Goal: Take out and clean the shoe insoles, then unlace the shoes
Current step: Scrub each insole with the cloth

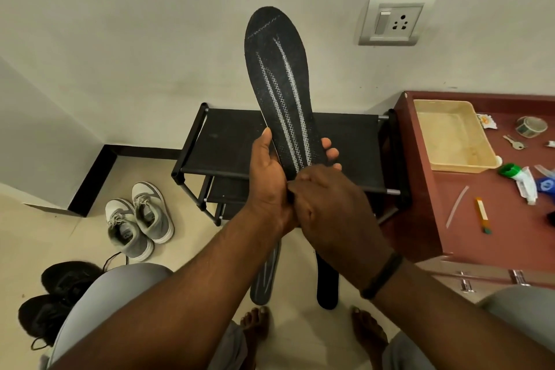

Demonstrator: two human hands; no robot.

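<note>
A black insole (pixel 279 78) with white stitched lines stands upright in front of me, toe end up. My left hand (pixel 270 180) grips its lower part, with the thumb on the left edge and the fingertips wrapping round the right edge. My right hand (pixel 327 207) has its fingers curled over the insole's heel end, just above my left wrist. Two more dark insoles lie on the floor between my feet, one (pixel 264 282) with pale lines and one (pixel 327 288) plain black. A grey pair of sneakers (pixel 138 222) stands laced on the floor to the left. A black pair of shoes (pixel 57 297) lies at the lower left.
A black shoe rack (pixel 222 141) stands against the wall behind the insole. A reddish-brown cabinet (pixel 420 204) to the right carries a cream tray (pixel 450 135), keys, tape, tubes and small items. A wall socket (pixel 393 21) is above. My knees and bare feet are below.
</note>
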